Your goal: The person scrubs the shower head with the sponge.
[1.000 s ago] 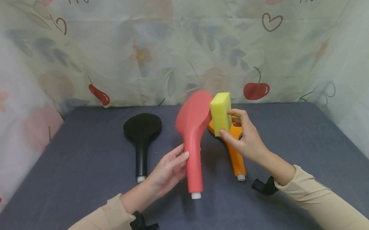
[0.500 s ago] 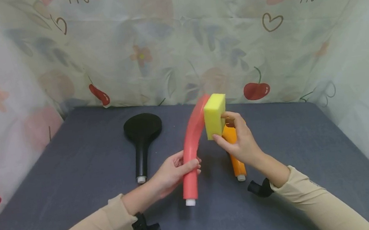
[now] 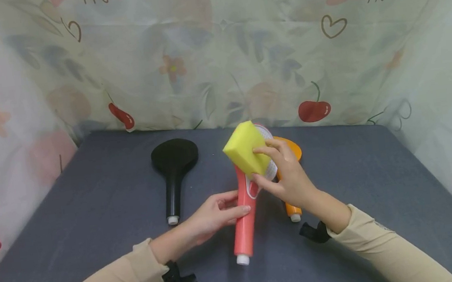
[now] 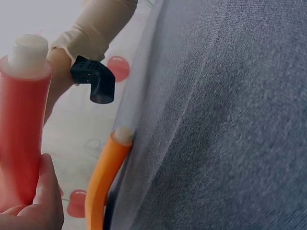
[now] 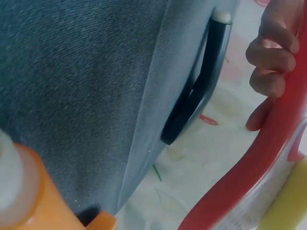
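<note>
We see left hand [image 3: 213,216], fingers curled round red shower head [image 3: 245,237], right hand [image 3: 289,173] pinching yellow sponge [image 3: 245,148], black shower head [image 3: 174,171] (white-tipped) at the red one's nine o'clock.

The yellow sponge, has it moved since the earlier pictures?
Yes: in the head view, the yellow sponge has shifted left, toward the black shower head, which has stayed put.

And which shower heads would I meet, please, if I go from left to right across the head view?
Black shower head → red shower head, gripped by the left hand → orange shower head, partly hidden behind the right hand.
</note>
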### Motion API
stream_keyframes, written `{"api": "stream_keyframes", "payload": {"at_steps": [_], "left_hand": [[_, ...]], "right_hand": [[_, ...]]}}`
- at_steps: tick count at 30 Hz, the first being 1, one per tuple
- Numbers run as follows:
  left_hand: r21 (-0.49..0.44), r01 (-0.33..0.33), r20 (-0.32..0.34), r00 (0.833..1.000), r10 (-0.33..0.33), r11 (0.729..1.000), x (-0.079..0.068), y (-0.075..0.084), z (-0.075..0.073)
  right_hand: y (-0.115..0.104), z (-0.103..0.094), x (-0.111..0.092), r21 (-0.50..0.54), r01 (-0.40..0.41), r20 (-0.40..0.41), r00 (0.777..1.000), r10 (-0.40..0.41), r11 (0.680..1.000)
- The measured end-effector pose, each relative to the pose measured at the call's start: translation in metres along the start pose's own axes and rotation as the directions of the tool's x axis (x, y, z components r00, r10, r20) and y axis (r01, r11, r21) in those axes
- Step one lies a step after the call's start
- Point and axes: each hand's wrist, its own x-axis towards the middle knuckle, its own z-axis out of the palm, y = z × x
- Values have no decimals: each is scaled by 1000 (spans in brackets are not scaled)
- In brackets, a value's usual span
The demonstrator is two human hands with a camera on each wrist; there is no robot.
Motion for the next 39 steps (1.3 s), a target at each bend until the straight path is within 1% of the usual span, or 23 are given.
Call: {"api": "stream_keyframes", "payload": {"at_steps": [5,9,13,16,19,22,25,26,28,31,35,39], "left_hand": [[-6,0,5,1000,0,1000,0,-2,1],[-21,-9,21,1000,10,1000,0,-3,0],[-43,-18,47,999,20,999,-2,-3,0],[-55,-12,55,998,15,998,-2,-2,0],[-54,-3,57,998,6,999,-3,-1,0],[-60,10,60,998,-6,998,-4,-1,1],[-73,18,62,998,-13,997,-5,0,1],[-81,20,66,998,-15,997,-5,0,1],[-89,22,73,997,-16,996,-4,-1,1],[-85,21,78,997,-14,996,-4,-2,0],[-80,20,72,997,-14,997,-4,-2,-2],[-80,14,69,998,-9,997,-4,-2,-3]], "right_hand": [[-4,2,-3,-115,61,13,998,-60,992],[-5,4,-2,-171,106,3,994,-107,980],[-2,3,2,-203,116,1,993,-119,972],[3,1,5,-222,110,-3,993,-114,969],[9,-3,9,-234,71,-11,997,-76,970],[17,-8,13,-235,-17,-33,999,10,972],[23,-11,15,-232,-108,-54,994,98,967],[24,-12,15,-223,-129,-59,991,119,966],[24,-11,15,-214,-144,-62,989,134,966],[20,-8,13,-195,-113,-53,993,105,974],[13,-2,9,-197,-22,-32,999,16,980],[7,3,2,-200,70,4,997,-71,977]]}}
